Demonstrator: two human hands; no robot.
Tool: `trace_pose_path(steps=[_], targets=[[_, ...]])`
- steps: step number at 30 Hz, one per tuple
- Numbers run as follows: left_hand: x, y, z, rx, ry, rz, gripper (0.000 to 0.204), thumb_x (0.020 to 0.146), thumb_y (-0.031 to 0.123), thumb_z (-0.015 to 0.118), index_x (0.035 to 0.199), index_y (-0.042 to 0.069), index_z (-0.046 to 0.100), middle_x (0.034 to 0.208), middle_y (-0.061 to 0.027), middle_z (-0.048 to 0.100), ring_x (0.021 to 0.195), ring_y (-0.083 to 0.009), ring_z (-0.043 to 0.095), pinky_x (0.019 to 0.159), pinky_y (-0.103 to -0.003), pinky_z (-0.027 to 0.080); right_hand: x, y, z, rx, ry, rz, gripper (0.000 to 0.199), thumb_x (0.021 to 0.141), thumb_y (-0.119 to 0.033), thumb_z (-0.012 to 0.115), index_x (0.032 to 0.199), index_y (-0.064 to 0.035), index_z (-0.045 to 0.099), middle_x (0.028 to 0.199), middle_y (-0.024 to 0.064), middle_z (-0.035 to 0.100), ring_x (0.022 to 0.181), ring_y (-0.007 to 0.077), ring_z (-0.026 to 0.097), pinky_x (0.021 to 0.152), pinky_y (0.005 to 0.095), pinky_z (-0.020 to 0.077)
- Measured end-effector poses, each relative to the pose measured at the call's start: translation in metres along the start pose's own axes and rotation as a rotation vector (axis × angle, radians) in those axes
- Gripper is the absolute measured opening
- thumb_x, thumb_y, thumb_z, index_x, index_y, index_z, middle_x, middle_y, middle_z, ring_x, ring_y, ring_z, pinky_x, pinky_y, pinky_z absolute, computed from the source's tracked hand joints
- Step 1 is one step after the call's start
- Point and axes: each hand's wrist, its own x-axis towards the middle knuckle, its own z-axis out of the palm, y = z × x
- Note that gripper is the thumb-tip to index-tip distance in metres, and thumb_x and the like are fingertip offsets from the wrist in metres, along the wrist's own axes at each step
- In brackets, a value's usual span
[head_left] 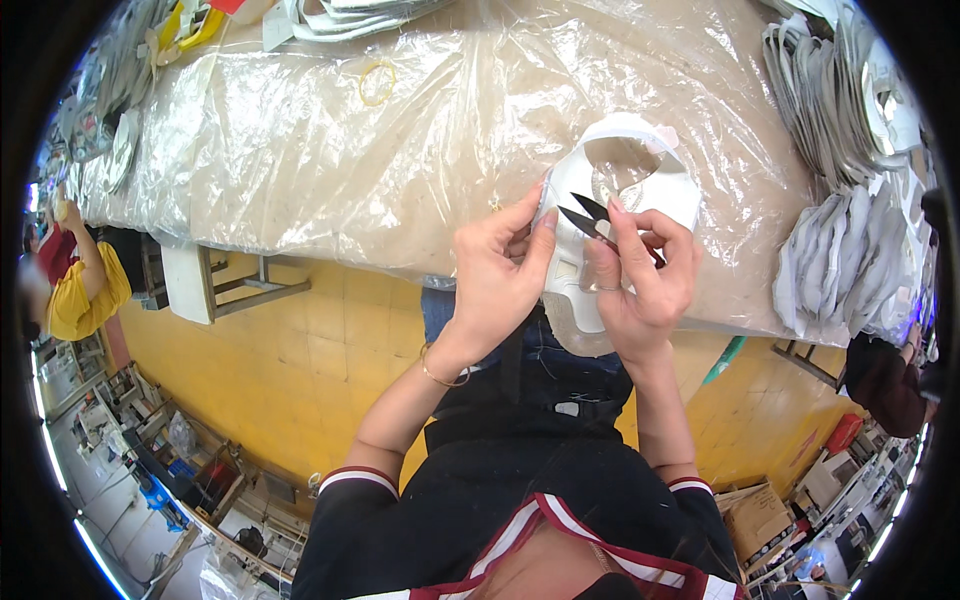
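Note:
My left hand (495,270) pinches the left edge of a white shoe upper piece (640,175) and holds it up over the table's front edge. In my right hand (645,275) are small black thread snips (592,217), their open blades pointing up-left against the white piece near my left thumb. The lower part of the white piece hangs hidden behind both hands.
The table (330,170) is covered with crinkled clear plastic sheeting. Stacks of grey-white shoe upper pieces (850,260) lie along the right side and more at the top (340,15). A yellow rubber band (377,82) lies on the plastic. Another person in yellow (80,285) sits at left.

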Motion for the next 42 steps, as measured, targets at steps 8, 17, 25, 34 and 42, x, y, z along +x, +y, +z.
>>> trace_pose_path(steps=[8,17,25,34,42], targets=[[-0.002,0.009,0.005,0.355,0.040,0.346,0.036,0.086,-0.006,0.058,0.121,-0.003,0.062,0.114,-0.0219,0.066,0.075,-0.0246,0.068,0.062,-0.031,0.054,0.013,-0.008,-0.001,-0.101,-0.020,-0.029,0.037,0.077,-0.021,0.078,0.113,-0.0160,0.072,0.090,-0.0016,0.062,0.068,0.0090,0.055,0.069,0.0306,0.0293],[-0.006,0.009,0.010,0.640,0.073,0.484,0.048,0.081,-0.003,0.061,0.128,0.000,0.058,0.111,-0.0197,0.067,0.076,-0.0314,0.068,0.064,-0.036,0.054,0.012,-0.012,-0.014,-0.169,0.025,-0.013,0.034,0.076,-0.021,0.078,0.108,-0.0160,0.073,0.089,-0.0034,0.061,0.064,0.0089,0.053,0.071,0.0312,0.0280],[-0.006,0.014,0.020,0.921,0.103,0.632,0.049,0.076,0.000,0.064,0.125,0.002,0.061,0.109,-0.0129,0.070,0.059,-0.0222,0.064,0.055,-0.031,0.051,0.015,-0.019,-0.036,-0.267,0.025,-0.012,0.030,0.078,-0.018,0.077,0.107,-0.0119,0.073,0.090,-0.0010,0.062,0.063,0.0108,0.051,0.075,0.0298,0.0313],[-0.006,0.024,0.032,1.127,0.126,0.682,0.048,0.075,-0.001,0.063,0.123,0.006,0.065,0.107,-0.0099,0.071,0.056,-0.0196,0.061,0.053,-0.030,0.047,0.015,-0.021,-0.047,-0.303,0.009,0.067,0.032,0.078,-0.018,0.077,0.109,-0.0123,0.073,0.091,-0.0013,0.061,0.062,0.0101,0.051,0.075,0.0296,0.0305],[-0.003,0.025,0.036,1.139,0.146,0.693,0.048,0.074,-0.002,0.063,0.121,0.007,0.066,0.107,-0.0091,0.071,0.054,-0.0202,0.060,0.052,-0.029,0.046,0.010,-0.019,-0.049,-0.267,-0.019,0.125,0.030,0.078,-0.016,0.077,0.107,-0.0114,0.073,0.091,0.0004,0.061,0.067,0.0114,0.052,0.073,0.0298,0.0336]])
